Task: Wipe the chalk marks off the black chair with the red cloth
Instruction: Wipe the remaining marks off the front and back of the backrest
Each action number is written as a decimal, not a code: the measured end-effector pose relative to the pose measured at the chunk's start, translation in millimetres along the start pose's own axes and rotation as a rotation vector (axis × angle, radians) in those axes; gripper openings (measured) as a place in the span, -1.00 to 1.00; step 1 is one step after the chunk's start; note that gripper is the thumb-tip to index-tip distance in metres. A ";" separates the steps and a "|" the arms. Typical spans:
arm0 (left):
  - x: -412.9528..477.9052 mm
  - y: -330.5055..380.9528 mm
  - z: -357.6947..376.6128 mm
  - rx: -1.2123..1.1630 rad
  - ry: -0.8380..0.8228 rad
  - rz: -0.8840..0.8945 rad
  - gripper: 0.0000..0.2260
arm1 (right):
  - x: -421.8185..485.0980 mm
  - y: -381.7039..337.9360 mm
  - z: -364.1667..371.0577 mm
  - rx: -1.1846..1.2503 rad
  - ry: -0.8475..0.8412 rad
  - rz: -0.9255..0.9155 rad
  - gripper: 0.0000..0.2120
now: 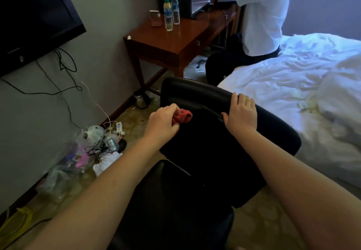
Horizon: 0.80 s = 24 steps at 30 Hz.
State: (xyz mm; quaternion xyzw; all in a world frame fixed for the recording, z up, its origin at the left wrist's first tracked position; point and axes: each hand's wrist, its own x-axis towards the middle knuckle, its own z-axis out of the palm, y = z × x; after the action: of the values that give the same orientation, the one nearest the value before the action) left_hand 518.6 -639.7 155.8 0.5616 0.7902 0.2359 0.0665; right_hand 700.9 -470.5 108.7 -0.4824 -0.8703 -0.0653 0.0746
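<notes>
The black chair (205, 152) stands in front of me, its backrest facing me and its seat below. My left hand (164, 122) grips a bunched red cloth (182, 117) and holds it against the upper left of the backrest. My right hand (241, 114) rests on the backrest's top edge, fingers curled over it and thumb spread on the near face. No chalk marks show on the dark surface from here.
A white bed (293, 85) lies on the right. A wooden desk (175, 40) with two bottles (171, 13) stands behind the chair, and a person in a white shirt (261, 15) sits beyond it. Bags, cables and clutter (88, 148) lie along the left wall under a television (33, 15).
</notes>
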 end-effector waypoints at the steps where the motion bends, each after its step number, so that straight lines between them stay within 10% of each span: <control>1: -4.8 6.1 6.5 -0.029 -0.001 -0.031 -0.82 | -7.9 9.6 -0.3 -0.009 -0.017 0.002 -0.26; 13: -82.5 107.7 85.4 -0.314 0.025 -0.373 -0.67 | -93.8 116.9 -32.4 0.294 -0.056 0.006 -0.49; 24: -166.7 138.0 78.9 -0.290 0.008 -0.151 -0.57 | -203.8 128.4 -57.5 0.282 -0.063 0.250 -0.49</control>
State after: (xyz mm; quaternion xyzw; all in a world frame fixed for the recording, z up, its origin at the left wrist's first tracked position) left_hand 726.0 -733.8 121.6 0.4840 0.7883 0.3440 0.1610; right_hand 920.5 -582.8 131.2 -0.5735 -0.8059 0.0821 0.1218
